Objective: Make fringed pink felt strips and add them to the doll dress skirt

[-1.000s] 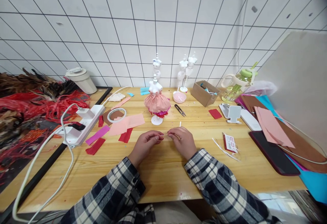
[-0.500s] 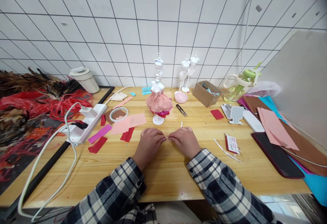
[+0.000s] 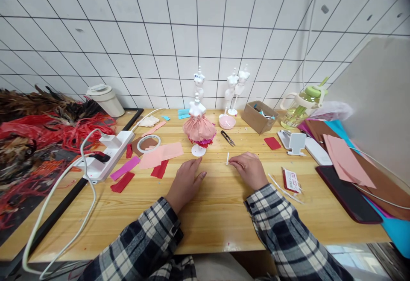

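My left hand rests on the wooden table with thumb and fingers apart and nothing between them, just below the base of a small white mannequin. That mannequin wears a pink ruffled skirt with a red and magenta hem. My right hand has its fingers pinched together beside a thin white strip; whether the fingertips hold anything is too small to make out. Black thread snips lie above the right hand.
Left: power strip, cables, tape roll, pink and red pieces, feathers. Behind: more mannequins, pink bowl, cardboard box. Right: bottle, phone stand, dark phone, small packet, coloured sheets.
My hands have moved apart. The right hand has shifted right and slightly up, beside the white strip, and the left hand's fingers have opened out of their pinch.
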Available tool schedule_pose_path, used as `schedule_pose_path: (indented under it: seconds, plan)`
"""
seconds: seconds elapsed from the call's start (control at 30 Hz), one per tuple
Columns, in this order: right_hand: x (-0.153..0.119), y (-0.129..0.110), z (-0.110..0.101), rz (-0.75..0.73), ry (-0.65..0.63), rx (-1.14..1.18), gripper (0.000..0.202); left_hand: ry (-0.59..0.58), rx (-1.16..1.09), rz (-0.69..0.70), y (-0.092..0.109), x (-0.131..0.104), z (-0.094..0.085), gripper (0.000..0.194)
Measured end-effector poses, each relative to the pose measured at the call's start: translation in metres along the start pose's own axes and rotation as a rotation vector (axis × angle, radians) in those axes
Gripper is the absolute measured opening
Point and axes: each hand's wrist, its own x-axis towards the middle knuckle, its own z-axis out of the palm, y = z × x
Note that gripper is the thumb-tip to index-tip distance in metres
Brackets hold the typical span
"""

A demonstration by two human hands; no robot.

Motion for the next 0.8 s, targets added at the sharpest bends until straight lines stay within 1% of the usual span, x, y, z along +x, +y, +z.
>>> schedule_pose_path:
  seconds: [0.03,0.1,0.17,0.27,0.37,0.47,0.53,0.6,0.7,0.73,0.77,0.8]
  plan:
    - [-0.001,0.006,-0.002,0.015,-0.001,-0.013,0.021,0.007,-0.022,0.017,0.001,0.0,0.0,0.038]
    - [-0.003,0.014,-0.004,0.027,-0.026,-0.031,0.021,-0.015,-0.031,0.075,0.007,0.0,0.002,0.029]
    - [-0.005,0.017,-0.004,0.017,-0.062,-0.035,0.02,-0.087,0.013,0.139,0.015,-0.004,0.008,0.023]
    - [-0.006,0.016,-0.003,-0.006,-0.103,-0.044,0.018,-0.215,0.052,0.211,0.024,-0.012,0.02,0.018]
    - [-0.006,0.015,-0.004,0.0,-0.121,-0.07,0.016,-0.284,0.057,0.236,0.026,-0.019,0.031,0.015]
    - [-0.005,0.017,-0.007,0.04,-0.082,-0.102,0.016,-0.318,0.085,0.252,0.025,-0.019,0.04,0.016]
    - [-0.005,0.017,-0.009,0.062,-0.061,-0.1,0.017,-0.334,0.089,0.269,0.026,-0.015,0.044,0.018]
    - [-0.005,0.017,-0.01,0.05,-0.083,-0.078,0.016,-0.339,0.075,0.279,0.027,-0.01,0.047,0.017]
    - [-0.006,0.017,-0.01,0.009,-0.145,-0.034,0.014,-0.307,0.096,0.279,0.028,-0.006,0.046,0.013]
    - [-0.006,0.017,-0.009,0.012,-0.147,-0.023,0.014,-0.285,0.126,0.276,0.028,-0.006,0.044,0.012]
    - [-0.006,0.018,-0.009,0.031,-0.128,-0.013,0.015,-0.259,0.164,0.273,0.027,-0.006,0.041,0.013]
    - [-0.006,0.019,-0.01,0.069,-0.081,-0.004,0.017,-0.231,0.202,0.27,0.027,-0.006,0.037,0.013]
